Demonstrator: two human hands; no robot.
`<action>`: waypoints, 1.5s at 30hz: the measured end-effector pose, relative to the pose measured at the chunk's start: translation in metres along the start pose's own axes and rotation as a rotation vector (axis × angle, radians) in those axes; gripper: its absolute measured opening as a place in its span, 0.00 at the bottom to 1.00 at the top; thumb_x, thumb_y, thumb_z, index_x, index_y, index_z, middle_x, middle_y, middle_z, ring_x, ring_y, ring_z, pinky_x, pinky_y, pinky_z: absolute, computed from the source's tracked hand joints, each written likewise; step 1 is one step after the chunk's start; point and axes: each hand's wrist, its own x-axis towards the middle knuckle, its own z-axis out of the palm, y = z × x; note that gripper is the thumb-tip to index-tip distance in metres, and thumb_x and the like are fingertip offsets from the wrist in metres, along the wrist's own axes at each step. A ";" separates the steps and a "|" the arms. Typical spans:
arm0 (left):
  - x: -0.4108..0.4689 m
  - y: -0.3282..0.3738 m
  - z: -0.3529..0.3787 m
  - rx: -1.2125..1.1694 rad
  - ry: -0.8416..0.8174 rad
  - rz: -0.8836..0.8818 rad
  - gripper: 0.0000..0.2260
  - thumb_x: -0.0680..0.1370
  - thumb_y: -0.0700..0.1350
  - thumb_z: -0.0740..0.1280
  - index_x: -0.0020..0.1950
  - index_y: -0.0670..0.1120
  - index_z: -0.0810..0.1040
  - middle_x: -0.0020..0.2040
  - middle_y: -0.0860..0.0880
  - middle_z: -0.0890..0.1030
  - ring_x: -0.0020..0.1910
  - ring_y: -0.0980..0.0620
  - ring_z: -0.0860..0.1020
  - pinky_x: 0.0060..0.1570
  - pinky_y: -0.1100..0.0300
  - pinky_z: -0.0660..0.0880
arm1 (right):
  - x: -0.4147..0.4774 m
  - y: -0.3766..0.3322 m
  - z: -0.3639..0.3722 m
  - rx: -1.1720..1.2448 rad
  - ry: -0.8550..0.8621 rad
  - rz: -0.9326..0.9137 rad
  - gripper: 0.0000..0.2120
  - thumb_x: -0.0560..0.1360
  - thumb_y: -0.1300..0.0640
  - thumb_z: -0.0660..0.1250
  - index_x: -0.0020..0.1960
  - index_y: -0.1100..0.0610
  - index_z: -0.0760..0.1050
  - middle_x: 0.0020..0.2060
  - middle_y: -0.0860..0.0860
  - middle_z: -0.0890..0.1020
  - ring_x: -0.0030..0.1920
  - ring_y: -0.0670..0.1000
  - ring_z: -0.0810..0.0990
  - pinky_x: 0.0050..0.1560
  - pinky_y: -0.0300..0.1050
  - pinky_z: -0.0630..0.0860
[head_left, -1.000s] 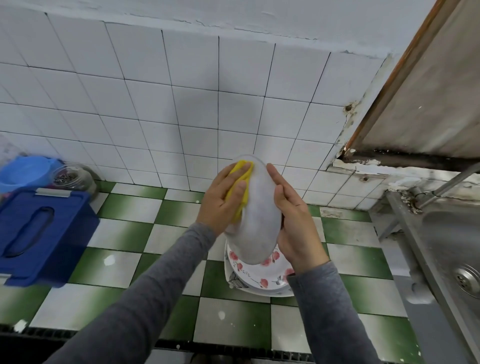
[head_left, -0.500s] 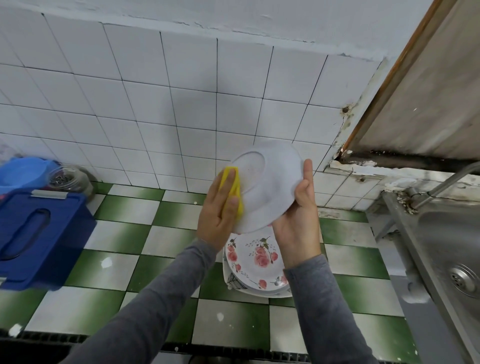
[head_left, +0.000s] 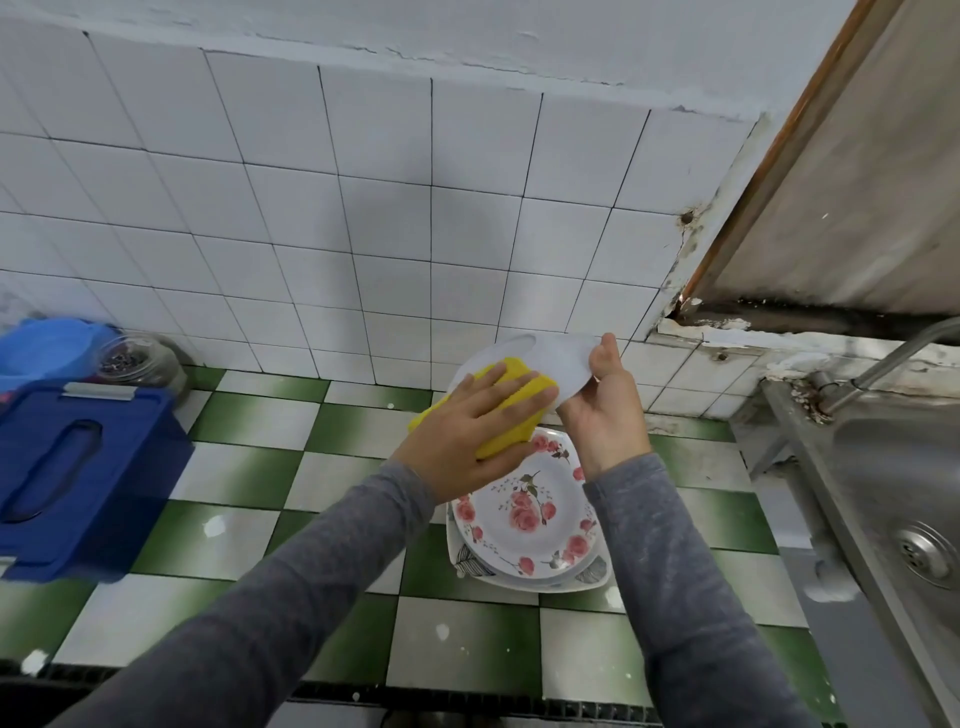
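Scrubbing is the step in hand: the white plate (head_left: 558, 358) is held in the air just above and behind the floral plate (head_left: 524, 514), which tops a small stack on the green-and-white tiled counter (head_left: 467, 654). The left hand (head_left: 467, 434) lies with its fingers spread flat over the yellow sponge (head_left: 519, 402), thumb along the sponge's near edge, pressing it down onto the white plate's upturned underside, where the foot ring shows at the far rim. The right hand (head_left: 605, 410) grasps the white plate at the rim on the side towards the sink (head_left: 904, 499), thumb on top and fingers curled beneath. Judging by this, the back is mid-wipe; the next move likely calls for sweeping the sponge round to the rim while the right hand keeps a firm pinch, then turning the plate over or carrying it to the sink, right of the floral plate, to rinse. A wet rim could slip, and the stack sits directly below. Half a second earlier the white plate stood steeply tilted, its underside facing the camera, with the sponge at its left edge; now it lies lower and nearer to level, and the sponge covers more of its middle. Left of the floral plate, well apart, sits a blue box (head_left: 78, 467).
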 end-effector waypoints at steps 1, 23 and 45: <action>0.001 0.000 0.000 0.031 0.003 0.036 0.23 0.83 0.55 0.60 0.78 0.56 0.59 0.76 0.50 0.68 0.77 0.43 0.63 0.69 0.38 0.69 | 0.002 -0.002 0.001 0.011 0.020 0.016 0.24 0.85 0.63 0.56 0.79 0.48 0.62 0.73 0.60 0.70 0.67 0.63 0.75 0.68 0.66 0.70; -0.012 -0.019 -0.026 -0.958 0.575 -0.939 0.17 0.77 0.41 0.72 0.62 0.58 0.80 0.62 0.53 0.81 0.57 0.47 0.82 0.50 0.47 0.83 | 0.003 -0.003 -0.098 -1.020 -0.166 -0.372 0.20 0.78 0.51 0.71 0.68 0.37 0.75 0.68 0.45 0.76 0.68 0.49 0.75 0.67 0.58 0.75; -0.025 -0.029 -0.008 -1.055 0.392 -1.100 0.16 0.81 0.40 0.65 0.63 0.60 0.78 0.62 0.54 0.75 0.55 0.47 0.79 0.48 0.49 0.83 | -0.048 0.004 -0.122 -0.541 0.002 -0.353 0.22 0.82 0.65 0.60 0.73 0.49 0.71 0.66 0.44 0.78 0.61 0.53 0.81 0.44 0.45 0.83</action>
